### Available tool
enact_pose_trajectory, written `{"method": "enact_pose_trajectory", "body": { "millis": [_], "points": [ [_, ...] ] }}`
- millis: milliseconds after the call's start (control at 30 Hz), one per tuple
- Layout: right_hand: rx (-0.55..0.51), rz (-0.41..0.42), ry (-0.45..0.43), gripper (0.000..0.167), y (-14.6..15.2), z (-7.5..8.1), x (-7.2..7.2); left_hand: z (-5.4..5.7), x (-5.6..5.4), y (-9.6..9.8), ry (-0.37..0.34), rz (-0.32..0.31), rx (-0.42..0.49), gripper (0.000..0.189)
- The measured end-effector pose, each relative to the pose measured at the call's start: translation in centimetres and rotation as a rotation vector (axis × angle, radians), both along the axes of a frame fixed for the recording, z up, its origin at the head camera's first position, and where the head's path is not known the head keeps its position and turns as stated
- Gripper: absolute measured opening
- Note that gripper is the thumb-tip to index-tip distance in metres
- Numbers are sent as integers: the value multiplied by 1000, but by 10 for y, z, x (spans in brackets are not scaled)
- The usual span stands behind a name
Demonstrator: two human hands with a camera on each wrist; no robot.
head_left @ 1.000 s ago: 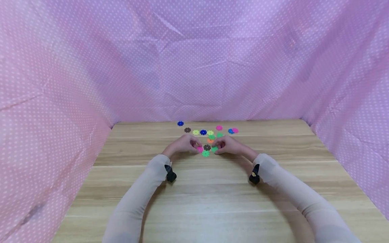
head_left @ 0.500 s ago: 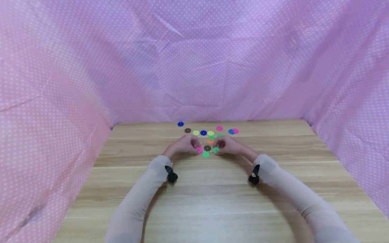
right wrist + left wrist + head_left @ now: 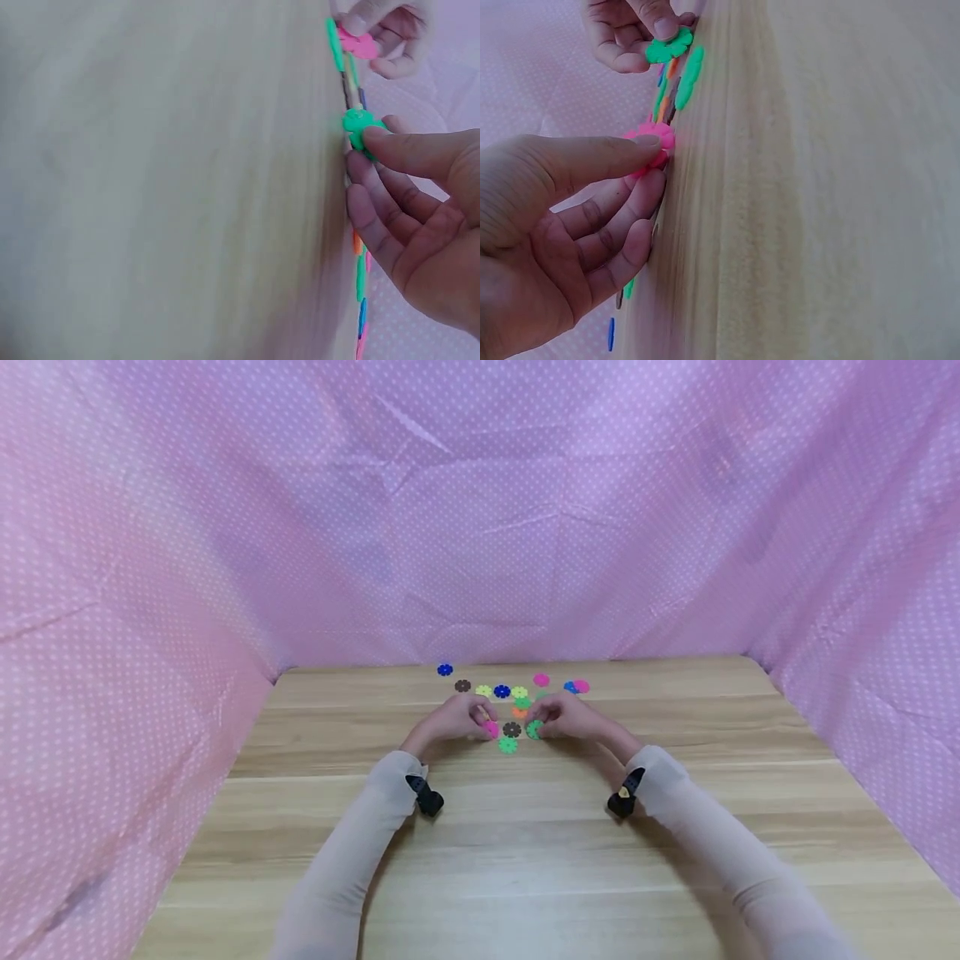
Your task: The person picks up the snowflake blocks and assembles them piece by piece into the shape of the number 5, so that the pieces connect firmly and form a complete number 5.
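Note:
Between thumb and fingers, my left hand [image 3: 456, 717] pinches a pink flower-shaped plastic disc [image 3: 654, 140], tilted up at the table. My right hand [image 3: 572, 717] pinches a green flower-shaped disc [image 3: 358, 124], its thumb pressed on the face. The two held discs are apart. A brown flower disc [image 3: 512, 729] lies flat between the hands, and another green flower disc [image 3: 507, 745] lies just in front of it. Behind them are an orange disc [image 3: 520, 713] and a green disc [image 3: 522, 702] that overlaps it. Fingers of the right hand partly cover one more green disc.
Farther back on the wooden table [image 3: 480, 843] lie several more flower discs, among them a dark blue one [image 3: 445, 670], a brown one [image 3: 462, 686] and a pink one [image 3: 541, 680]. A pink disc [image 3: 581, 687] overlaps a blue one at right. Pink dotted cloth [image 3: 480, 543] surrounds the table.
The green disc in my right hand has tilted up from the table and shifted slightly right. The pink disc in my left hand has also tilted up a little. Other discs stay put.

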State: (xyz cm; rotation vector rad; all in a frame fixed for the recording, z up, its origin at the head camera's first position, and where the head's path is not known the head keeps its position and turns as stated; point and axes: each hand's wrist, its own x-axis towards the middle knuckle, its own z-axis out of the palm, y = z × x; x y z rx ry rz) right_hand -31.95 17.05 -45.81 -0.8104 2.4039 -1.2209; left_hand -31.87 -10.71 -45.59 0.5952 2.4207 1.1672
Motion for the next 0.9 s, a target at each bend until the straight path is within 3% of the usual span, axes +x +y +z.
{"method": "enact_pose_trajectory", "body": {
  "millis": [200, 267, 433, 700, 900],
  "points": [
    [-96, -113, -129, 27, 4, -2, -5, -4, 2, -2, -9, 20, 46, 25],
    [-122, -156, -161, 29, 5, 0, -7, -4, 2, -3, -48, 40, 97, 26],
    [-148, -233, -140, 28, 4, 6, -11, 2, 3, -5, -111, 112, 243, 30],
    [-323, -229, -100, 28, -4, 19, -17, 19, -8, -7, 54, 173, 286, 33],
    [-384, -240, -96, 27, -9, 33, -16, 31, -8, -4, 64, 199, 354, 32]
  ]
}}
